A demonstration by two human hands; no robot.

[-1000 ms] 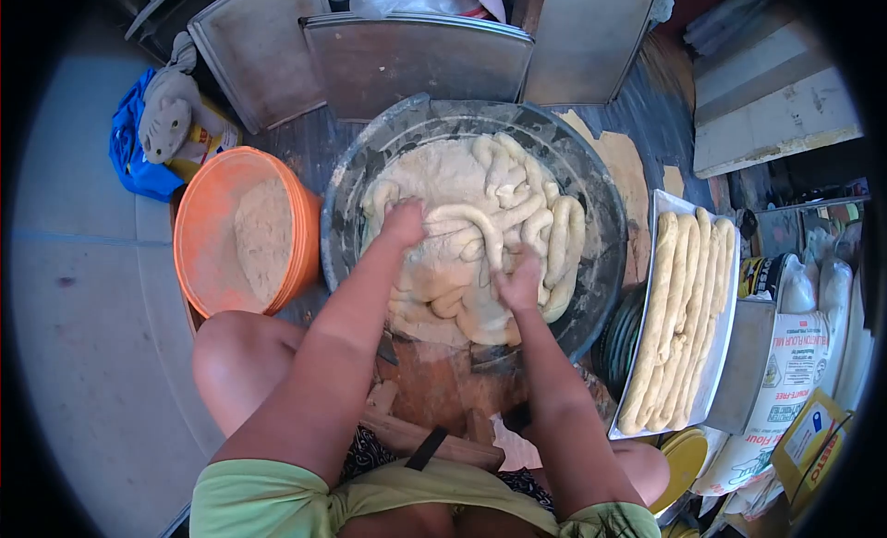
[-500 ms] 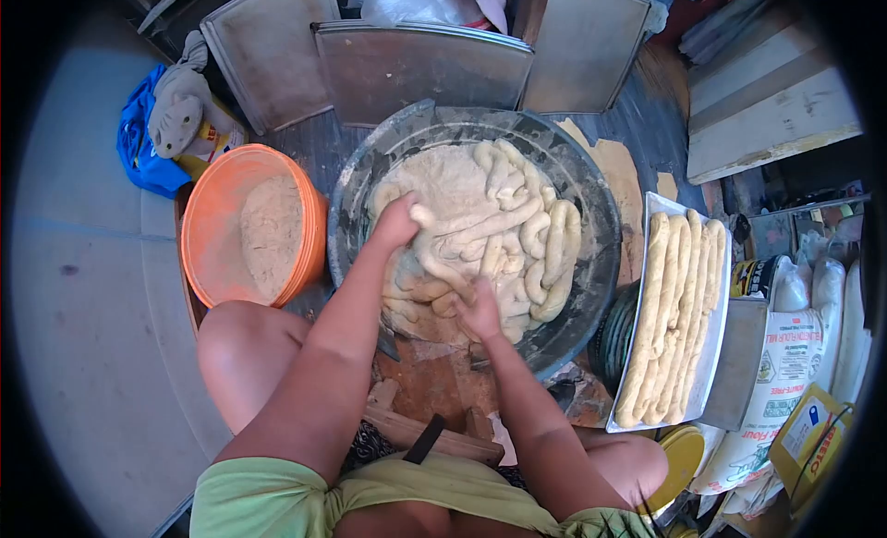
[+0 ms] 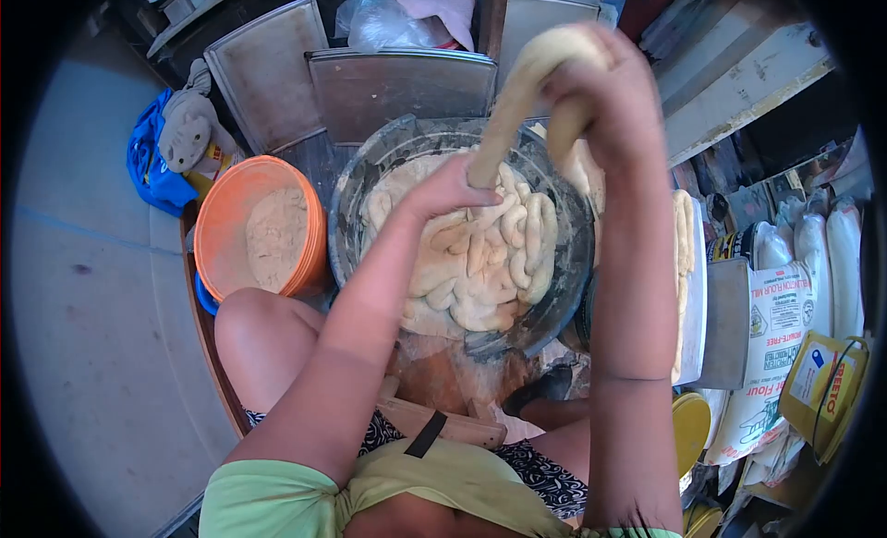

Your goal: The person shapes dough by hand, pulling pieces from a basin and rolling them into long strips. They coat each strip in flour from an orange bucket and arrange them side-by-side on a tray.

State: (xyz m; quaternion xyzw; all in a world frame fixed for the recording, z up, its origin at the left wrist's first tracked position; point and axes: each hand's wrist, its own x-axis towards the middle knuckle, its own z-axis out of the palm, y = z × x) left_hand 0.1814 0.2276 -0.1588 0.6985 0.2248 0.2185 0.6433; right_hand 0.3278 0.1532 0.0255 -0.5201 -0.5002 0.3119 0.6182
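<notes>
A thick, pale dough rope [image 3: 511, 103] arches above the right side of a big black basin [image 3: 575, 226]. Its lower end is in my left hand [image 3: 445, 189], closed around it over the basin. My right hand [image 3: 617, 103], raised high and slightly blurred, grips the upper part, and a short length hangs below the fingers. Inside the basin lie more coiled dough ropes [image 3: 531, 238], dusted with flour. To the right, partly hidden behind my right forearm, a tray [image 3: 696, 298] carries long dough strips [image 3: 682, 238].
An orange bucket [image 3: 317, 228] of flour [image 3: 277, 233] stands left of the basin. Metal sheets [image 3: 397, 94] lean behind it. On the right are flour sacks [image 3: 781, 325] and a yellow container [image 3: 822, 390]. A wooden board [image 3: 442, 420] lies between my legs.
Both hands were low in the basin among the dough. My right hand has risen far up and right, lifting a dough rope; my left has moved right and slightly up. The view has shifted.
</notes>
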